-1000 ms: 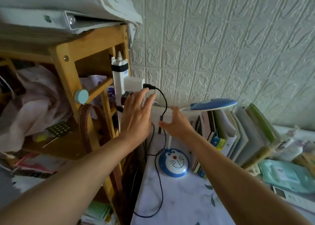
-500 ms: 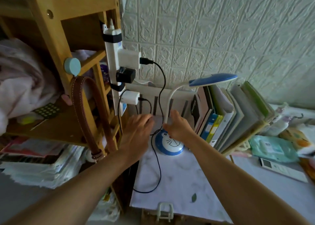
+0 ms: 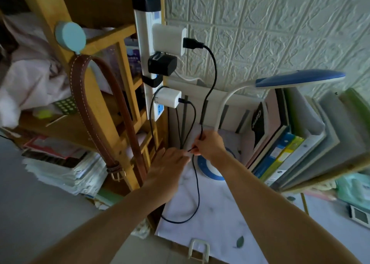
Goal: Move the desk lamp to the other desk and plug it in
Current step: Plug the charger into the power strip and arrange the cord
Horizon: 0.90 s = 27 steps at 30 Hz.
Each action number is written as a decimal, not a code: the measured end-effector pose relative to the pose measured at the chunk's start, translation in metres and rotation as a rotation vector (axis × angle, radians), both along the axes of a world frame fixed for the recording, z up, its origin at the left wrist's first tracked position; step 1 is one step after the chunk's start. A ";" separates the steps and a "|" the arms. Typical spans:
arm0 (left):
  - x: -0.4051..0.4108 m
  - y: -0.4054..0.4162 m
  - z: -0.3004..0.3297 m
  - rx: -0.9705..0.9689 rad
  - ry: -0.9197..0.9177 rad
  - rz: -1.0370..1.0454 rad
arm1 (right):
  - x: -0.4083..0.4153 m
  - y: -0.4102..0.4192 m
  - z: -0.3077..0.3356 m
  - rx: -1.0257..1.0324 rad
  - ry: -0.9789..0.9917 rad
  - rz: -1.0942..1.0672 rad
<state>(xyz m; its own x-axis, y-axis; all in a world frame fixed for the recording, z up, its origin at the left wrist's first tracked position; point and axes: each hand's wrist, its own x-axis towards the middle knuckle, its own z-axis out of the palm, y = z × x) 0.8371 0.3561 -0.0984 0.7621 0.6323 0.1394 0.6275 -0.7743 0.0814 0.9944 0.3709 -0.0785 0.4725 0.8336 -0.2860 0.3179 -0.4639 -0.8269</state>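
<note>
The desk lamp has a blue head (image 3: 300,78), a white bent neck (image 3: 226,101) and a round blue-and-white base (image 3: 212,170) standing on the marble-patterned desk (image 3: 216,223). A black cable (image 3: 210,79) runs from the large white adapter (image 3: 169,38) on the upright power strip (image 3: 147,43) down to my hands. My right hand (image 3: 210,146) pinches this cable just above the lamp base. My left hand (image 3: 168,167) meets it from the left, fingertips closed on a black cable end between both hands. Another black cable (image 3: 197,193) loops over the desk.
A wooden shelf (image 3: 96,95) with a hanging brown belt (image 3: 84,95) stands left of the desk. A black plug (image 3: 162,63) and a small white charger (image 3: 169,98) also sit in the strip. Books and folders (image 3: 296,143) lean right of the lamp. A remote (image 3: 359,215) lies far right.
The view tilted down. My left hand dropped from the adapter on the strip to the desk; my right hand left the lamp's neck, and both now pinch the black cable by the base.
</note>
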 end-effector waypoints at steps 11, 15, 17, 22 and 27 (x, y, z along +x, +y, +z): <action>0.001 0.001 -0.021 -0.008 -0.010 0.036 | -0.012 0.026 -0.014 0.004 0.149 0.054; 0.003 0.001 -0.037 -0.046 0.025 0.026 | -0.007 0.017 -0.019 -0.026 0.016 0.134; 0.004 0.000 -0.044 -0.056 0.038 0.022 | -0.002 0.010 -0.024 -0.053 -0.062 0.167; 0.007 -0.006 -0.066 -0.082 0.102 0.020 | 0.006 -0.011 -0.051 -0.233 -0.075 0.219; 0.007 -0.013 -0.093 -0.148 0.151 0.018 | 0.001 -0.023 -0.078 -0.261 0.041 0.188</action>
<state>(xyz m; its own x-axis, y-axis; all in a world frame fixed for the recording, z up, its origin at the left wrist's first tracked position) 0.8444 0.3433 -0.1917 0.7557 0.6511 -0.0713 0.6549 -0.7495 0.0972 0.9956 0.3476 -0.1562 0.3010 0.8011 -0.5173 0.3867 -0.5984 -0.7017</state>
